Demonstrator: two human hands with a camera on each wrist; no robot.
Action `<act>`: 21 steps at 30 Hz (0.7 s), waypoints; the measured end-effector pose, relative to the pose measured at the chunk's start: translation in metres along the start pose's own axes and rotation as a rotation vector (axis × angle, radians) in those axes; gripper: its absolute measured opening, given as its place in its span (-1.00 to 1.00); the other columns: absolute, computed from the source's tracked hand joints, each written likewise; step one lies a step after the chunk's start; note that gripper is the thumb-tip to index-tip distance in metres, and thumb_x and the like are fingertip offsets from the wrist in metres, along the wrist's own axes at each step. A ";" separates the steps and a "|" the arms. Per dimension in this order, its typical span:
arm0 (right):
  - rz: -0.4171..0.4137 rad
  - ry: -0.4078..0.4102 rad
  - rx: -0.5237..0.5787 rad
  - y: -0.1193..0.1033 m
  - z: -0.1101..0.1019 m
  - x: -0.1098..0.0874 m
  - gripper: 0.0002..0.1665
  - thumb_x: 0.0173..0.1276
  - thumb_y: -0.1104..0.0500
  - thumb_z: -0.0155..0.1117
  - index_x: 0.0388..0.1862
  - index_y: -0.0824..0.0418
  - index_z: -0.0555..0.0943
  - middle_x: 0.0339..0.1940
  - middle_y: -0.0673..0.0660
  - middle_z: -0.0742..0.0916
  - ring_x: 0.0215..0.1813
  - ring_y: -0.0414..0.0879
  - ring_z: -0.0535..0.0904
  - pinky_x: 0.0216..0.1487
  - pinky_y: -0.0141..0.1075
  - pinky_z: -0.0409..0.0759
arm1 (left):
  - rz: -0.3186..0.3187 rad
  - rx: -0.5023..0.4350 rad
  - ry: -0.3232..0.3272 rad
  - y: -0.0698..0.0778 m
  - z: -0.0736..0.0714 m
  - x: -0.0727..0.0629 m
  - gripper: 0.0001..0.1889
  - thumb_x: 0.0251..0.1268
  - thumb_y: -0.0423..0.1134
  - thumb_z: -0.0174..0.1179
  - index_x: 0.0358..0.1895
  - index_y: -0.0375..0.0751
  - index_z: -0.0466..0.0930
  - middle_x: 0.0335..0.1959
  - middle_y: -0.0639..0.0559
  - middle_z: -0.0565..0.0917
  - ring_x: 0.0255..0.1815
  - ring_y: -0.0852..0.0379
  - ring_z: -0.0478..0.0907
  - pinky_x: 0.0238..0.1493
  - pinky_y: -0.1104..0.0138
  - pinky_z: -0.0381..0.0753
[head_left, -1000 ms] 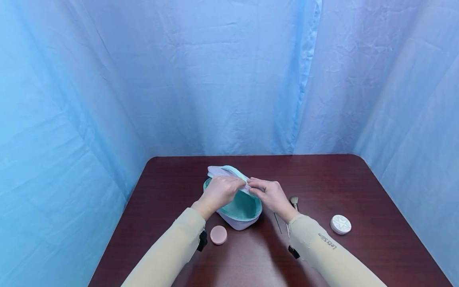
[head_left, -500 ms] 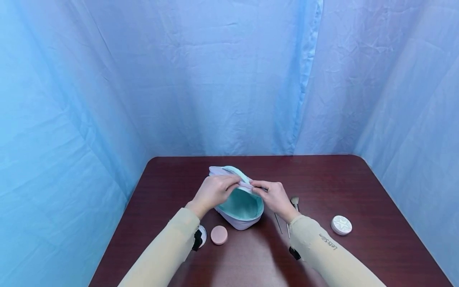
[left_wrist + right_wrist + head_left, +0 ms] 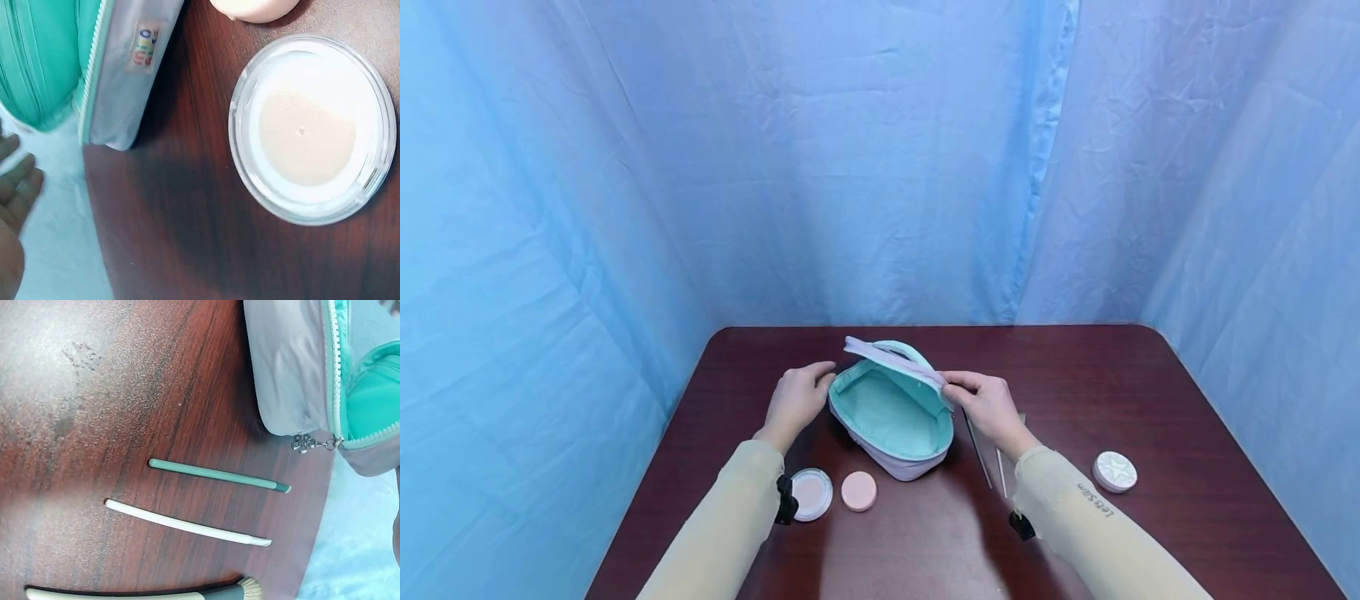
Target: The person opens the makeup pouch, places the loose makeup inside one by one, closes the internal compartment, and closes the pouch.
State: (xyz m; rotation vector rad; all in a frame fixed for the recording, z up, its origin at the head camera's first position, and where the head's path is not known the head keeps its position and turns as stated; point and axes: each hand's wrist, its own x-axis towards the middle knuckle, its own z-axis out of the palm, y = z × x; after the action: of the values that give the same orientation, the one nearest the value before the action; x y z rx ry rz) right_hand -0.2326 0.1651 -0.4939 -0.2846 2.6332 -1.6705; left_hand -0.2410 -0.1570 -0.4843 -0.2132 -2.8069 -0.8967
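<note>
A lavender makeup bag [image 3: 891, 457] with a mint lining sits unzipped at the table's middle, its lid raised and tilted back. My right hand [image 3: 988, 408] pinches the lid's right end between thumb and fingers. Left of the bag, my left hand [image 3: 797, 402] is held with loosely bent fingers and nothing in them; in the left wrist view its fingers [image 3: 19, 181] hang apart from the bag's opening. A flower-shaped zipper pull [image 3: 304, 444] dangles at the bag's corner in the right wrist view.
In front of the bag lie a clear-rimmed round compact [image 3: 811, 494] and a pink round case [image 3: 859, 492]. A white star-topped round case [image 3: 1115, 472] lies far right. Beside the bag are a green thin stick [image 3: 215, 474], a white one [image 3: 187, 525] and a makeup brush [image 3: 231, 592].
My left hand has let go of the lid and moved left and down, uncovering the bag's inside and the clear-rimmed compact. My right hand has shifted slightly right, still pinching the lid.
</note>
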 end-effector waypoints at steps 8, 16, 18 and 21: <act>0.059 0.027 0.069 0.008 -0.005 0.004 -0.68 0.46 0.08 0.36 0.14 0.08 0.75 0.05 0.06 0.80 0.10 -0.10 0.69 0.02 -0.28 0.67 | -0.306 -0.194 -0.142 -0.015 0.009 0.002 -0.63 0.57 -0.22 0.09 0.25 -0.36 0.62 0.16 -0.27 0.68 0.18 -0.17 0.62 0.20 -0.04 0.60; 0.126 0.067 0.166 0.013 -0.012 0.005 -0.62 0.45 0.10 0.38 0.18 0.22 0.71 0.06 0.18 0.79 0.06 -0.21 0.67 0.08 -0.29 0.65 | -0.310 -0.179 -0.192 -0.012 0.024 0.005 -0.67 0.57 -0.28 0.09 0.21 -0.40 0.64 0.09 -0.26 0.71 0.03 -0.09 0.64 0.12 0.02 0.65; 0.153 0.075 0.206 0.016 -0.013 0.005 -0.60 0.45 0.10 0.38 0.19 0.24 0.70 0.08 0.19 0.78 0.07 -0.23 0.66 0.14 -0.24 0.64 | -0.313 -0.179 -0.196 -0.011 0.027 0.006 -0.64 0.55 -0.29 0.11 0.25 -0.43 0.60 0.15 -0.30 0.68 0.12 -0.12 0.64 0.17 0.00 0.64; 0.183 0.078 0.260 0.020 -0.016 0.007 -0.56 0.46 0.11 0.37 0.24 0.27 0.67 0.12 0.19 0.76 0.10 -0.26 0.64 0.21 -0.22 0.59 | -0.322 -0.176 -0.195 -0.010 0.030 0.006 -0.61 0.53 -0.30 0.12 0.28 -0.46 0.56 0.22 -0.34 0.64 0.22 -0.18 0.61 0.21 -0.02 0.61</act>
State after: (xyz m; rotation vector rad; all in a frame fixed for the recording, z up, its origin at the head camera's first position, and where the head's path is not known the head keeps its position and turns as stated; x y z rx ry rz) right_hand -0.2438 0.1864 -0.5041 0.0251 2.3672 -1.9636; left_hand -0.2529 -0.1471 -0.5123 0.1418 -2.9948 -1.2576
